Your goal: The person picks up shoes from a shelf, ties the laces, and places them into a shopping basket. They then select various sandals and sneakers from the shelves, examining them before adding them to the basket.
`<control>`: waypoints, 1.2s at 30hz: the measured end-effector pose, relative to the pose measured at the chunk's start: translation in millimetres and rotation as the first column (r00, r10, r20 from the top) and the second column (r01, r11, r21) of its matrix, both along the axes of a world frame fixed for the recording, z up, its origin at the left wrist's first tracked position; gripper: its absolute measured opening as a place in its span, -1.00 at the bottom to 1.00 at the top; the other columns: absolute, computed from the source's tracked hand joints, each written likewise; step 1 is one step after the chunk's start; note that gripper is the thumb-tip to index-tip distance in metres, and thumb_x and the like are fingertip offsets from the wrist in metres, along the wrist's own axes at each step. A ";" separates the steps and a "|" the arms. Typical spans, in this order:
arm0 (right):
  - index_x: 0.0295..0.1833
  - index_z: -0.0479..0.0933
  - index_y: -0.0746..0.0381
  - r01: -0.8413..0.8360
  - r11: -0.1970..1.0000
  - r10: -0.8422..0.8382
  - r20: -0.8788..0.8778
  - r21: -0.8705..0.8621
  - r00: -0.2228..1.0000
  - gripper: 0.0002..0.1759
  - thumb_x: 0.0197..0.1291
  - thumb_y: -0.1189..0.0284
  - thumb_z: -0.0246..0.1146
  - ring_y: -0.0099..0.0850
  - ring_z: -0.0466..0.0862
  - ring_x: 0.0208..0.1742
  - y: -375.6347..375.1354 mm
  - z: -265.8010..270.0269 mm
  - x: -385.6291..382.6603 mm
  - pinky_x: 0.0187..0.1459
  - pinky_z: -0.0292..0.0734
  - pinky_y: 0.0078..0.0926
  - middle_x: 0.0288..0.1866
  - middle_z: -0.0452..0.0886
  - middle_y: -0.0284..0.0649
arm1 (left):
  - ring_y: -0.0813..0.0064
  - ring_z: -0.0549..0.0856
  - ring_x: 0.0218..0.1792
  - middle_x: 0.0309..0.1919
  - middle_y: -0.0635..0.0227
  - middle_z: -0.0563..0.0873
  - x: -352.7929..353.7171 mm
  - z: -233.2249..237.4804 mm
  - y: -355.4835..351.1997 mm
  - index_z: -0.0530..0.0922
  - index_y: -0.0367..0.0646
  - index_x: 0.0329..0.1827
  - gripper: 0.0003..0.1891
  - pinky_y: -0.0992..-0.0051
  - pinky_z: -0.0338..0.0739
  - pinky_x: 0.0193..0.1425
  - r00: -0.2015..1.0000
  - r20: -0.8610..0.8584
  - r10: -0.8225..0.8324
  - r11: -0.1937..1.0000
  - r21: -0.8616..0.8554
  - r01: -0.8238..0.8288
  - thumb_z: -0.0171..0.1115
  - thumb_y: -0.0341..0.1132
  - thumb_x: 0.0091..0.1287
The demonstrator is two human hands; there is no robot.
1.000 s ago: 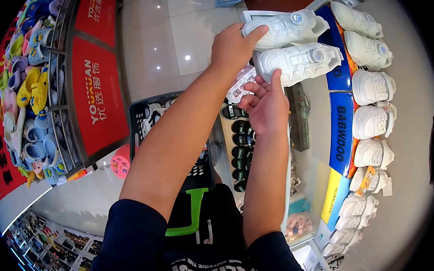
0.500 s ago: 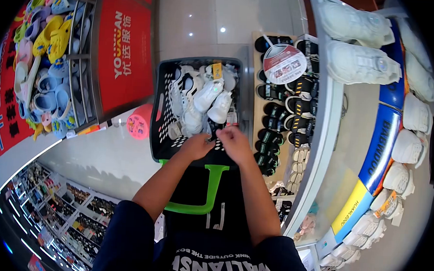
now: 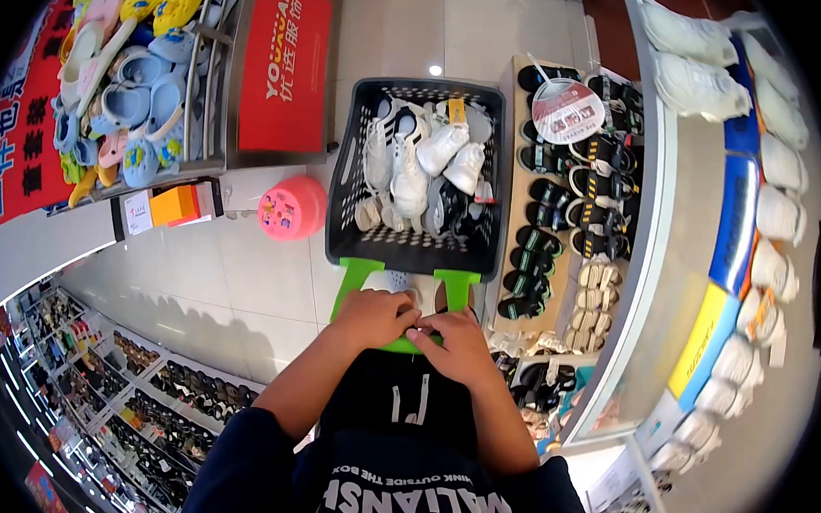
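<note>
A dark grey shopping basket (image 3: 337,239) with perforated walls is in front of me, holding several white shoes (image 3: 409,177) and a few black-and-white ones (image 3: 448,207) at its near right. Its green handle (image 3: 357,277) extends toward my body. My left hand (image 3: 375,318) is curled over the near bar of this handle. Beside it, my right hand (image 3: 454,342) also closes on the bar, and the fingertips of both hands meet near the middle. The fingers partly hide the bar.
A pink stool (image 3: 292,208) stands left of the basket. Beyond it is a rack of colourful clogs (image 3: 131,89) above a red sign (image 3: 286,60). Close on the right, a low shelf of black sandals (image 3: 543,203) adjoins a display of white sneakers (image 3: 703,86). More shoe shelves are at lower left.
My hands have left the shoes inside the basket and drawn back to the green handle. The basket now appears farther right and higher in view, and the surroundings have shifted with the camera.
</note>
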State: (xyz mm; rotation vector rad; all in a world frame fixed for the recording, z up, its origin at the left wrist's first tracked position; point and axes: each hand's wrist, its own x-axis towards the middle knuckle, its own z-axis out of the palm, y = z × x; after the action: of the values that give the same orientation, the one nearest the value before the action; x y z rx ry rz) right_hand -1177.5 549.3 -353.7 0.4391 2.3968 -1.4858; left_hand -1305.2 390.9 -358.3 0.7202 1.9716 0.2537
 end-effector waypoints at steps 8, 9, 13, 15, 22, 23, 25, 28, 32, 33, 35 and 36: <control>-0.56 0.63 0.25 0.294 0.915 -0.227 -0.251 0.276 0.941 -0.54 0.26 0.13 0.36 0.00 0.62 -0.40 -63.5 -12.3 34.2 -0.15 0.48 -0.03 -0.54 0.63 -0.06 | 0.05 0.74 -0.30 -0.44 0.22 0.79 57.0 11.1 -75.7 0.72 -0.11 -0.48 -0.55 0.05 0.46 -0.08 0.866 -0.394 0.308 0.927 0.330 -0.179 0.20 0.06 0.41; -0.55 0.62 0.28 0.300 0.910 -0.225 -0.266 0.287 0.937 -0.54 0.27 0.15 0.35 0.02 0.62 -0.39 -68.8 -13.6 39.9 -0.20 0.49 -0.03 -0.53 0.63 -0.03 | 0.04 0.72 -0.31 -0.45 0.24 0.78 61.0 7.5 -80.3 0.71 -0.11 -0.49 -0.57 0.03 0.47 -0.08 0.852 -0.422 0.309 0.925 0.343 -0.165 0.21 0.03 0.40; -0.50 0.65 0.30 0.317 0.896 -0.247 -0.245 0.310 0.938 -0.49 0.31 0.08 0.31 0.09 0.65 -0.39 -89.2 -23.0 63.3 -0.28 0.53 0.00 -0.49 0.65 0.03 | 0.00 0.72 -0.43 -0.52 0.12 0.72 79.8 2.2 -96.6 0.71 -0.12 -0.50 -0.65 0.05 0.58 -0.28 0.773 -0.532 0.346 0.891 0.443 -0.094 0.28 -0.07 0.33; -0.48 0.66 0.30 0.304 0.901 -0.256 -0.188 0.310 0.948 -0.47 0.31 0.04 0.29 0.09 0.67 -0.36 -95.7 -25.5 79.3 -0.27 0.54 0.00 -0.47 0.67 0.04 | 0.01 0.73 -0.42 -0.50 0.13 0.74 96.6 3.1 -104.5 0.73 -0.10 -0.49 -0.68 0.06 0.60 -0.26 0.759 -0.545 0.356 0.902 0.414 -0.125 0.28 -0.08 0.31; -0.39 0.77 0.23 0.263 0.910 -0.248 -0.088 0.321 0.965 -0.48 0.27 -0.02 0.24 0.09 0.72 -0.28 -127.4 -41.2 153.7 -0.13 0.61 0.05 -0.39 0.72 0.08 | 0.12 0.78 -0.31 -0.45 0.29 0.79 177.0 -9.6 -141.2 0.77 0.01 -0.44 -0.74 0.07 0.58 -0.16 0.734 -0.509 0.450 0.882 0.383 -0.275 0.25 -0.06 0.18; -0.39 0.78 0.22 0.246 0.917 -0.230 -0.086 0.315 0.969 -0.48 0.27 -0.02 0.24 0.09 0.73 -0.28 -137.8 -49.0 163.5 -0.12 0.62 0.04 -0.39 0.72 0.08 | 0.13 0.79 -0.33 -0.44 0.30 0.80 191.1 -10.0 -148.3 0.77 0.03 -0.44 -0.75 0.08 0.59 -0.19 0.713 -0.537 0.450 0.884 0.383 -0.270 0.24 -0.06 0.18; -0.40 0.78 0.23 0.233 0.915 -0.207 -0.111 0.330 0.972 -0.51 0.23 0.01 0.28 0.08 0.73 -0.29 -148.7 -58.3 187.7 -0.12 0.62 0.04 -0.39 0.73 0.09 | 0.15 0.79 -0.32 -0.43 0.30 0.80 217.6 -9.2 -158.1 0.76 0.04 -0.44 -0.74 0.08 0.59 -0.18 0.692 -0.576 0.435 0.897 0.338 -0.283 0.23 -0.03 0.17; -0.46 0.75 0.23 0.291 0.906 -0.236 -0.202 0.308 0.950 -0.55 0.20 0.05 0.33 0.07 0.72 -0.34 -166.3 -50.0 219.2 -0.17 0.59 0.04 -0.43 0.72 0.08 | 0.09 0.78 -0.30 -0.42 0.23 0.79 251.6 -5.4 -173.1 0.73 0.02 -0.43 -0.77 0.06 0.64 -0.19 0.705 -0.574 0.417 0.908 0.303 -0.291 0.23 -0.07 0.15; -0.43 0.70 0.30 0.288 0.895 -0.198 -0.275 0.341 0.941 -0.51 0.24 0.05 0.32 0.10 0.70 -0.40 -184.6 -56.1 261.5 -0.27 0.57 0.00 -0.47 0.67 0.09 | 0.06 0.77 -0.32 -0.45 0.22 0.78 295.0 -10.8 -195.7 0.72 0.00 -0.44 -0.78 0.06 0.63 -0.21 0.657 -0.607 0.447 0.890 0.374 -0.260 0.22 -0.10 0.13; -0.47 0.70 0.28 0.292 0.901 -0.195 -0.302 0.321 0.933 -0.54 0.22 0.08 0.34 0.06 0.69 -0.43 -191.2 -57.0 271.0 -0.28 0.55 -0.01 -0.50 0.67 0.05 | 0.05 0.76 -0.33 -0.47 0.21 0.77 305.6 -16.2 -202.1 0.72 0.00 -0.44 -0.78 0.06 0.63 -0.21 0.649 -0.595 0.474 0.874 0.410 -0.263 0.23 -0.11 0.12; -0.54 0.69 0.25 0.323 0.900 -0.213 -0.353 0.291 0.911 -0.59 0.18 0.14 0.39 0.00 0.66 -0.48 -198.8 -56.6 289.8 -0.30 0.53 -0.02 -0.57 0.66 -0.03 | 0.05 0.75 -0.33 -0.48 0.22 0.77 320.7 -2.1 -205.7 0.72 -0.01 -0.45 -0.80 0.07 0.63 -0.21 0.650 -0.585 0.486 0.870 0.397 -0.293 0.23 -0.13 0.12; -0.55 0.68 0.26 0.328 0.905 -0.220 -0.363 0.272 0.905 -0.59 0.18 0.15 0.39 0.01 0.64 -0.49 -210.6 -60.8 309.4 -0.30 0.52 -0.02 -0.58 0.65 -0.04 | 0.05 0.75 -0.33 -0.48 0.22 0.76 340.0 -2.1 -214.9 0.72 -0.01 -0.46 -0.80 0.07 0.62 -0.21 0.658 -0.575 0.485 0.871 0.385 -0.305 0.24 -0.14 0.12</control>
State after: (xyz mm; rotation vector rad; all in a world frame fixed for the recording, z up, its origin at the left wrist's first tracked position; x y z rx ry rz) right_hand -868.1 338.7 -414.5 0.6838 2.9724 -1.3524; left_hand -965.2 176.0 -360.5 0.5598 2.8299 0.5989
